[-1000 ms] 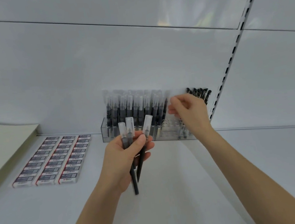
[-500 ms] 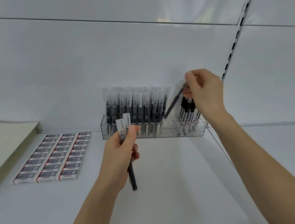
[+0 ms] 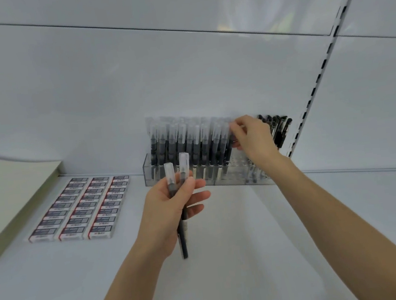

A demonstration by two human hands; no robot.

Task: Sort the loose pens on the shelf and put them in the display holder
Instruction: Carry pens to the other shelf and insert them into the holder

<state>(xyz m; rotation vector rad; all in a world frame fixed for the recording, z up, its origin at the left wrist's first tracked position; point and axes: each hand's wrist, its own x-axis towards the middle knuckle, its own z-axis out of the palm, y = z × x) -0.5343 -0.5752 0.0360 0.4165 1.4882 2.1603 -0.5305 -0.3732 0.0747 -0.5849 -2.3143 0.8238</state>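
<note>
Two slim black pens (image 3: 180, 201) with frosted clear caps stood upright in the left hand (image 3: 168, 210), fingers curled around their barrels. Farther right, the right hand (image 3: 252, 141) pinched a capped pen among the row in the clear acrylic display holder (image 3: 149, 172) on the smooth white shelf (image 3: 227, 245). Flat boxed erasers (image 3: 80, 210) lay left.
</note>
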